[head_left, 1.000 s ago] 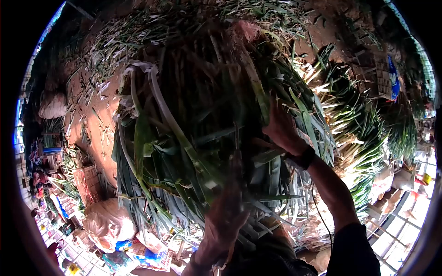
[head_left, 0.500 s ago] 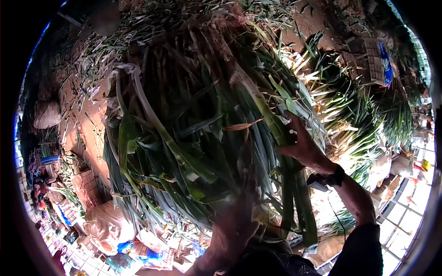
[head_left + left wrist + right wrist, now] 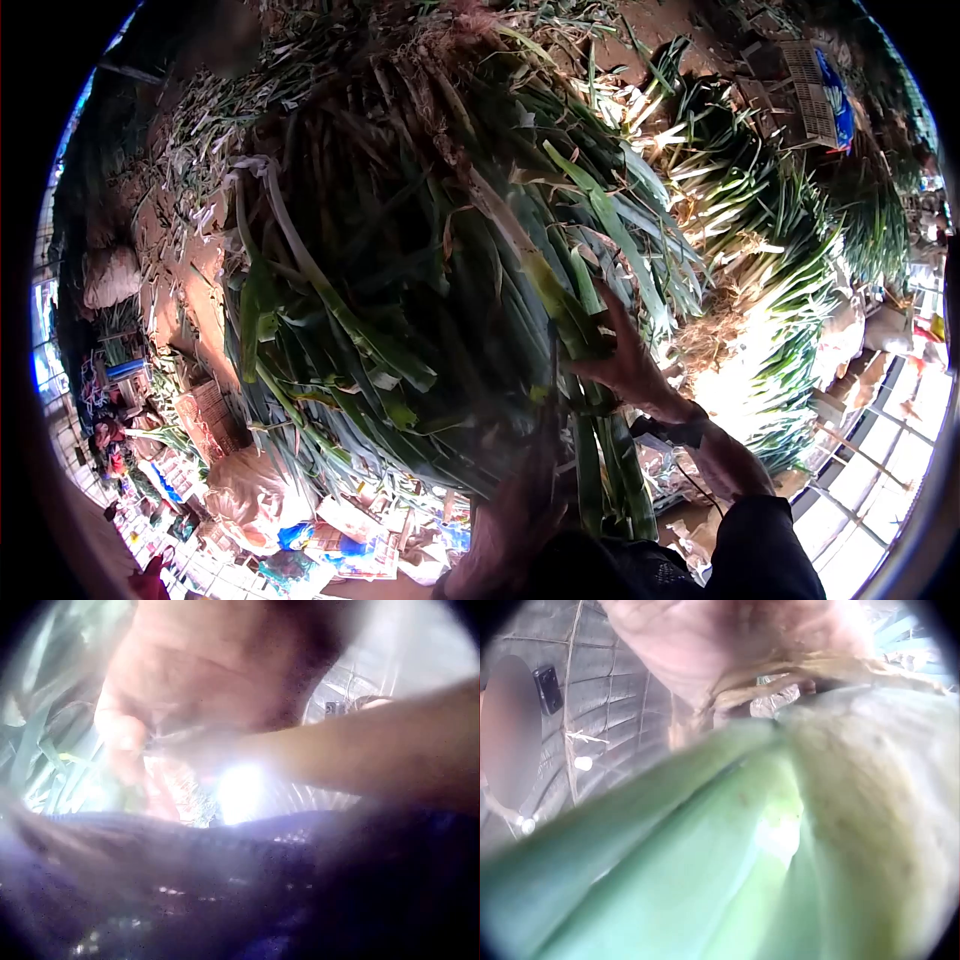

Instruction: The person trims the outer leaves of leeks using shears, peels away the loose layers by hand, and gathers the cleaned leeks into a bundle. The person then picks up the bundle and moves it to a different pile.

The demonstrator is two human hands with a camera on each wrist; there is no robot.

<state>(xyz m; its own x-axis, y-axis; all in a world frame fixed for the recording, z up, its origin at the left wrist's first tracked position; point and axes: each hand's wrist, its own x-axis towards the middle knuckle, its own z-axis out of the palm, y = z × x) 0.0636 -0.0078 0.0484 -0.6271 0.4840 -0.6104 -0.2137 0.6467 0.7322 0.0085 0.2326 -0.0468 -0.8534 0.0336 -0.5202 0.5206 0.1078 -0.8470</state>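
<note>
A big bundle of long green onions (image 3: 400, 250) fills the head view, leaves towards me and roots at the far top. My right hand (image 3: 625, 365) grips a few green leaves (image 3: 590, 440) at the bundle's lower right; in the right wrist view the right hand (image 3: 727, 652) closes on a pale green leaf (image 3: 705, 877) with dry fibres. My left hand (image 3: 520, 505) is below the bundle, blurred. In the left wrist view the left hand (image 3: 187, 682) has curled fingers that pinch a thin strand (image 3: 184, 736); what it is stays unclear.
A second heap of green onions (image 3: 760, 260) lies on the earth floor to the right, lit brightly. A plastic crate (image 3: 815, 90) stands at the far right. Sacks (image 3: 245, 490) and packets lie at lower left, and another sack (image 3: 110, 275) at the left edge.
My right hand has slid down the bundle's right side towards me, drawing some leaves with it. The left hand has dropped lower under the bundle.
</note>
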